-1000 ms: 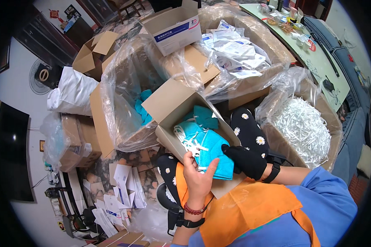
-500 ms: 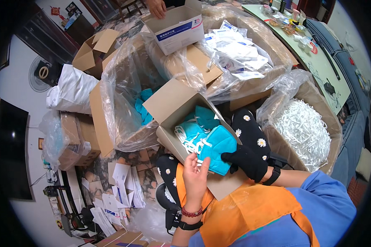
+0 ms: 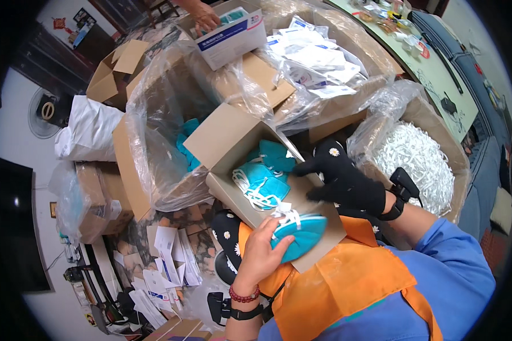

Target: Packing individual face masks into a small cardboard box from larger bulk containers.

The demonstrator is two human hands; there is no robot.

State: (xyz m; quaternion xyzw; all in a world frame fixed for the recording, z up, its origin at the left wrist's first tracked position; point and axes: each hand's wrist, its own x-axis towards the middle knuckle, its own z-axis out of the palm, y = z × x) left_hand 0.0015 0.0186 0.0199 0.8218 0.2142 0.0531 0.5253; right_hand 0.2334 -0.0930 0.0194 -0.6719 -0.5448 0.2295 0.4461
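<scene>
Teal mask: in the left hand, over the near end of the open carton; white straps bunched at its upper left.
Left hand: bare, narrow, holding that mask; thumb along the near face, fingers at the left end.
Right hand: black glove, fingers spread wide, thumb apart; over the right edge of the carton. Contact with the edge: cannot tell.
Open carton: at the lap, set at a slant, one flap up at far left, another toward the apron.
Carton contents: more teal masks, overlapping, white straps tangled on their left; darker one at the far end.
Apron: orange, over blue top.
Strip bin: lined box at right, heaped with white strips.
Packet bin: far side, lined, piled with white packets.
Left bin: clear liner, teal pieces inside.
White-and-blue box: far side, teal items in it; co-worker's hand at its left rim, grip unclear.
</scene>
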